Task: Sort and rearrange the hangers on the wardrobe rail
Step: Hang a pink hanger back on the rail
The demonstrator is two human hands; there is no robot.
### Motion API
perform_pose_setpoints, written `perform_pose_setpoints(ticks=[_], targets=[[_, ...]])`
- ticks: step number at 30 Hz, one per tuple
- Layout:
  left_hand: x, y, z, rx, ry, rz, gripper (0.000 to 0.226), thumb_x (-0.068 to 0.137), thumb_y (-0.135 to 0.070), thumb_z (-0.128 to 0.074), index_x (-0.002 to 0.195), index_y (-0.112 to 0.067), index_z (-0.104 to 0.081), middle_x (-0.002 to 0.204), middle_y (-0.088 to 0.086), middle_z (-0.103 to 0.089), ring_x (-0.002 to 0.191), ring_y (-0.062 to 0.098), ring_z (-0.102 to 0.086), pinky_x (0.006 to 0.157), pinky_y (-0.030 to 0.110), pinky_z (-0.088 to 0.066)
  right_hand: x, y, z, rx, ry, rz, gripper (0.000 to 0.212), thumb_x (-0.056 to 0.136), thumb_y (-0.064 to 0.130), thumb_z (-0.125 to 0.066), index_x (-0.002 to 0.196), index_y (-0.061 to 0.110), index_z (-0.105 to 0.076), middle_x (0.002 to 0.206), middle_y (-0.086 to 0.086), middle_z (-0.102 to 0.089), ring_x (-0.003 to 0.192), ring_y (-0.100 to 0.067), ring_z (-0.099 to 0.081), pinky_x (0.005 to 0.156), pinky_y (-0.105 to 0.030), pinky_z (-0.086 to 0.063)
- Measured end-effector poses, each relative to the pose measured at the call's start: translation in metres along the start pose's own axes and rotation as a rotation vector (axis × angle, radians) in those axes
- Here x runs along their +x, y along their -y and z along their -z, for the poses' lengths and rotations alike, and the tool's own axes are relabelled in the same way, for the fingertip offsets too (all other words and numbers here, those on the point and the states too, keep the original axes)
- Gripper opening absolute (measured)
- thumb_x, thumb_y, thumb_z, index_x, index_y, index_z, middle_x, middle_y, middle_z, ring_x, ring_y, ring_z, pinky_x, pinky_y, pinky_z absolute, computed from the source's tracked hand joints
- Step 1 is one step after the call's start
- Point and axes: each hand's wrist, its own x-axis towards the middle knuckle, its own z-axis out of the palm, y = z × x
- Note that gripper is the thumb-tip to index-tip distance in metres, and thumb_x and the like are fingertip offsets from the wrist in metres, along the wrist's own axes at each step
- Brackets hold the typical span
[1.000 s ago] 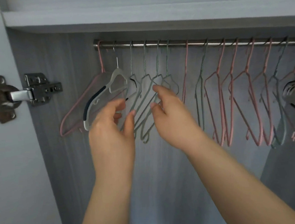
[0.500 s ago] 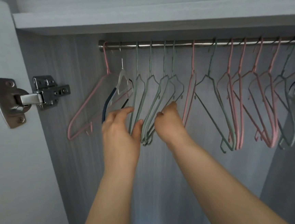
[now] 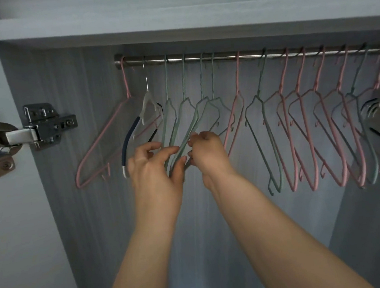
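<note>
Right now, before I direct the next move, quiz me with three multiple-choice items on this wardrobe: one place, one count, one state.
1. The door hinge sits: A left of the rail; B right of it; C above it.
2. The held bunch has how many green hangers: A one; B four; C eight.
3. The right hand: A hangs open; B grips the rail; C grips green hangers.
Answers: A, the hinge is fixed left of the rail's end; B, four green hooks hang side by side; C, its fingers curl round them.
</note>
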Motion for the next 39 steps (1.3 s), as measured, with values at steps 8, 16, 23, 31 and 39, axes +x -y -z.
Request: perform_pose_setpoints(ticks=[8, 16, 23, 31, 39], targets=[[-0.003, -0.005, -0.005, 0.011, 0.013, -0.01, 0.021, 0.081, -0.019, -0.064, 0.101, -0.019, -0.07, 0.129, 0.013, -0.047, 0.123, 0.029, -0.031, 0.083, 0.003, -0.015, -0.003, 0.007, -0.007, 0.081, -0.037, 0.04, 0.028, 0.097, 0.009, -0.028, 0.11, 0.001, -0.052, 0.08, -0.006, -0.052, 0.068, -0.016, -0.05, 0.062, -0.026, -0.044], [-0.009, -0.014, -0.009, -0.019, 0.026, -0.059, 0.02, 0.079, -0.015, -0.065, 0.097, -0.021, -0.071, 0.132, 0.01, -0.048, 0.124, 0.024, -0.027, 0.101, 0.041, -0.035, -0.007, 0.007, -0.002, 0.131, -0.097, 0.081, 0.021, 0.097, 0.006, -0.027, 0.096, 0.009, -0.048, 0.068, -0.002, -0.041, 0.059, -0.012, -0.04, 0.056, -0.026, -0.035], [-0.012, -0.018, -0.01, 0.075, -0.041, -0.092, 0.018, 0.08, -0.028, -0.062, 0.093, -0.021, -0.072, 0.127, 0.01, -0.054, 0.119, 0.034, -0.034, 0.097, 0.04, -0.024, -0.031, 0.024, 0.012, 0.089, 0.007, 0.036, 0.02, 0.1, 0.023, -0.036, 0.101, 0.009, -0.051, 0.079, 0.003, -0.053, 0.069, -0.007, -0.051, 0.062, -0.018, -0.042], [-0.027, -0.036, -0.008, -0.011, -0.103, -0.07, 0.031, 0.078, -0.031, -0.057, 0.103, -0.017, -0.069, 0.125, 0.013, -0.055, 0.115, 0.037, -0.035, 0.096, 0.05, -0.03, -0.097, 0.042, 0.065, -0.339, 0.095, 0.235, 0.046, 0.097, 0.032, -0.042, 0.136, 0.01, -0.033, 0.127, 0.0, -0.046, 0.101, -0.003, -0.042, 0.096, -0.022, -0.039], [-0.072, -0.122, -0.028, -0.435, 0.102, -0.181, 0.022, 0.082, -0.026, -0.058, 0.102, -0.023, -0.065, 0.095, -0.01, -0.06, 0.086, 0.002, -0.053, 0.078, 0.001, -0.033, -0.139, 0.033, 0.16, -0.585, -0.24, 0.51, 0.041, 0.094, 0.022, -0.048, 0.134, 0.028, -0.041, 0.137, 0.012, -0.042, 0.127, -0.001, -0.039, 0.109, -0.021, -0.033]])
